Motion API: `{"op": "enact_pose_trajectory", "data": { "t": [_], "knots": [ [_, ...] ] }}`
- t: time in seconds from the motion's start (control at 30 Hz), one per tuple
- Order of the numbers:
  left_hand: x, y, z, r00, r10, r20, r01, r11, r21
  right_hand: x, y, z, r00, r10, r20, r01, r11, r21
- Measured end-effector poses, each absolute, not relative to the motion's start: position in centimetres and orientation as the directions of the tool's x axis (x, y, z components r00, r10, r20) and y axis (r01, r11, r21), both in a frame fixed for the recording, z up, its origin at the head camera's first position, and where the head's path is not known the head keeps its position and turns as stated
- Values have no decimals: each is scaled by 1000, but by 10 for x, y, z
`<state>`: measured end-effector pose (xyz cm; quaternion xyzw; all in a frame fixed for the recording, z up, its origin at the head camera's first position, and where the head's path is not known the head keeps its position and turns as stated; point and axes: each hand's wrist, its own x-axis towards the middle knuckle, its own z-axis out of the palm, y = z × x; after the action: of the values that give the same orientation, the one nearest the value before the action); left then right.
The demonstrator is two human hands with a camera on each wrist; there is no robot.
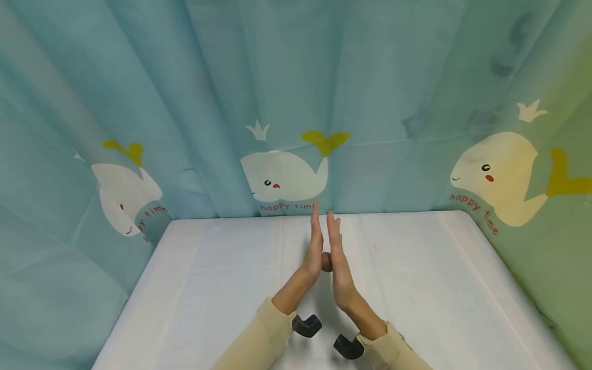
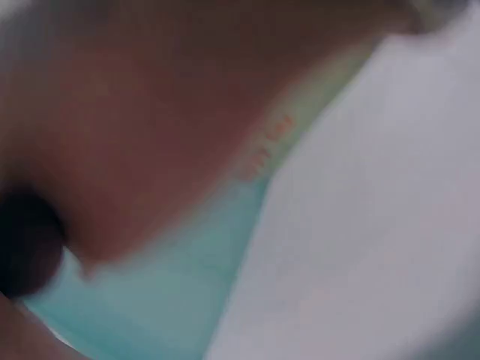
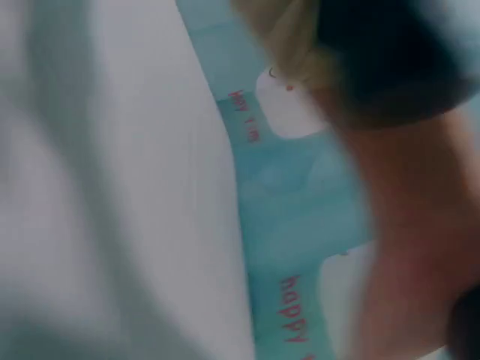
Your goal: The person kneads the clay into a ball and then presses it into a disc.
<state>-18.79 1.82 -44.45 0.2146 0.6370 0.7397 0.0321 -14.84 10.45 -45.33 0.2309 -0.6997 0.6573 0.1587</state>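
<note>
A small round brown ball (image 1: pixel 327 262) sits between my two palms above the white table. My left hand (image 1: pixel 313 254) presses it from the left, its fingers straight and pointing away from me. From the other side my right hand (image 1: pixel 341 270) touches it, also with straight fingers. The fingertips of the two hands stand slightly apart. In the left wrist view the ball (image 2: pixel 30 244) is a dark round shape at the left edge, and the hand above it is blurred. A dark piece of the ball (image 3: pixel 465 322) shows at the right edge of the right wrist view.
The white table (image 1: pixel 222 288) lies below my hands. A blue-green curtain (image 1: pixel 393 103) with printed whales hangs behind it and at both sides. Black wrist camera mounts (image 1: pixel 307 326) stick out from the beige sleeves (image 1: pixel 259 336).
</note>
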Motion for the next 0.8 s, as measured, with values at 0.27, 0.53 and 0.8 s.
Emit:
{"op": "enact_pose_trajectory", "data": {
  "t": [0.27,0.53,0.8],
  "knots": [
    [-170,18,-444,-862,424,279,194,-234,953,-179,121,-449,-894,-18,447,-447,7,-894],
    [-186,10,-425,-943,292,162,94,-232,968,-152,99,-458,-862,-109,495,-501,29,-865],
    [-173,20,-450,-907,370,202,136,-197,971,-177,116,-441,-868,-54,493,-496,91,-863]
  ]
}}
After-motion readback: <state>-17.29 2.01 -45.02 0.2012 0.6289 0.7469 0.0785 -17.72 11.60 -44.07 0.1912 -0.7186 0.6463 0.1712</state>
